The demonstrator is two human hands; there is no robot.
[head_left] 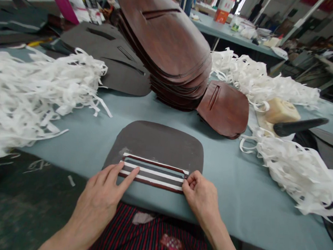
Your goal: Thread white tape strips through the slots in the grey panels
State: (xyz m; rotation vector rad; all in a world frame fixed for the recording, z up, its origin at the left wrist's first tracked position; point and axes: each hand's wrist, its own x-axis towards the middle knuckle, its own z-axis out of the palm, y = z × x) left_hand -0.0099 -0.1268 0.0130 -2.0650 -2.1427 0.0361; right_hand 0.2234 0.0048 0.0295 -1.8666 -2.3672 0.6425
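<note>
Pressing white paper strips (153, 171) onto slotted leather panel (153, 143) with spread left-hand fingers (128, 178); pinching strips' right ends with right-hand fingers (191, 180); long axis running left-right between hands.

Couldn't make out much around the hands, tbh. The left hand (98, 200) and right hand (202, 194) covered parts of the white strips (153, 172), and the forearms (60, 240) ran off the bottom edge. The brown stack (164, 43) hid its lower panels, the left strip pile (32, 90) got cut off, and stuff on the far table (210, 25) was too small and blurry to tell.
</note>
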